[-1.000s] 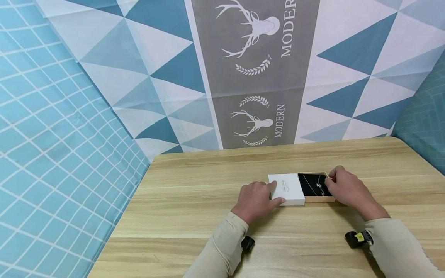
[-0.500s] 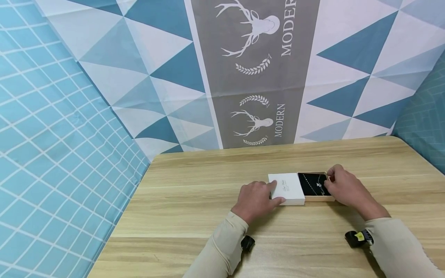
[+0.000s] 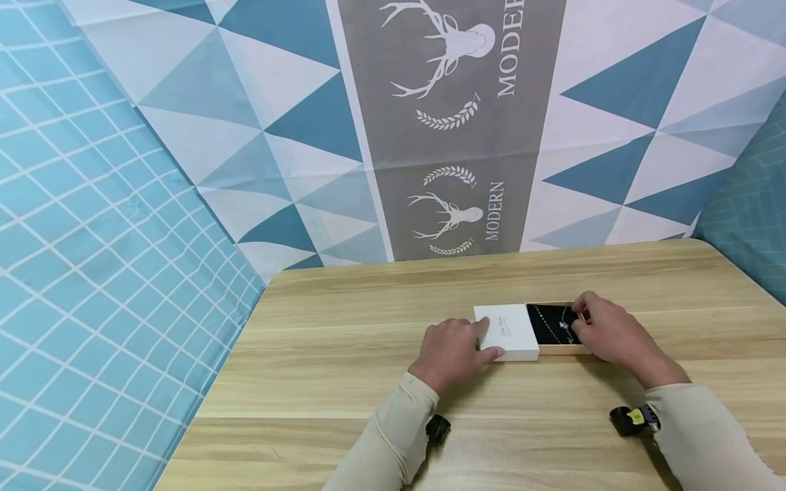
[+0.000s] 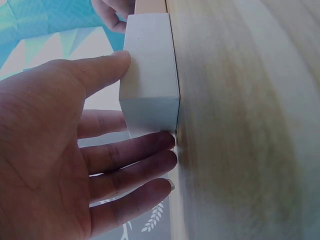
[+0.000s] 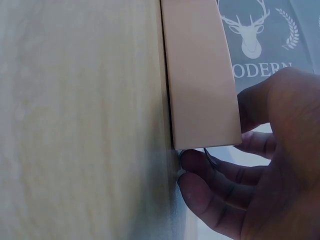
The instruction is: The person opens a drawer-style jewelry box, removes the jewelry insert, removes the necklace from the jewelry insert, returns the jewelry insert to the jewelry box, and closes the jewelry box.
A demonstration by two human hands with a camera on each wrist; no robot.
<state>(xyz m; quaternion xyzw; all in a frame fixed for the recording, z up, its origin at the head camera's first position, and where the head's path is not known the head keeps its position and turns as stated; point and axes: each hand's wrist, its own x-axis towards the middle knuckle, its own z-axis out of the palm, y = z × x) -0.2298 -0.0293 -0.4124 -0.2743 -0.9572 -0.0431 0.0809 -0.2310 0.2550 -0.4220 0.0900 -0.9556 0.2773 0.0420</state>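
Observation:
A shallow jewelry box [image 3: 557, 350] with peach sides lies on the table. Its black insert [image 3: 543, 319] carries a fine silver necklace [image 3: 563, 326] with a small pendant. Directly against its left side lies a white box lid [image 3: 510, 331] with small print. My left hand [image 3: 451, 351] grips the lid's left end, thumb along the near side [image 4: 150, 60] and index finger on top. My right hand [image 3: 617, 334] is bent over the jewelry box's right end, thumb and index fingertips over the insert. In the right wrist view, other fingers [image 5: 200, 192] curl beside the peach end wall.
A wood-grain table [image 3: 344, 395] extends around both hands. Behind it hangs a patterned cloth [image 3: 454, 143] with deer heads, and blue grid cloth [image 3: 110, 225] covers the left side. Each wrist wears a small black camera [image 3: 629, 421].
My right fingertips have shifted slightly left, farther over the black insert. The left hand, the lid and the jewelry box have stayed in place.

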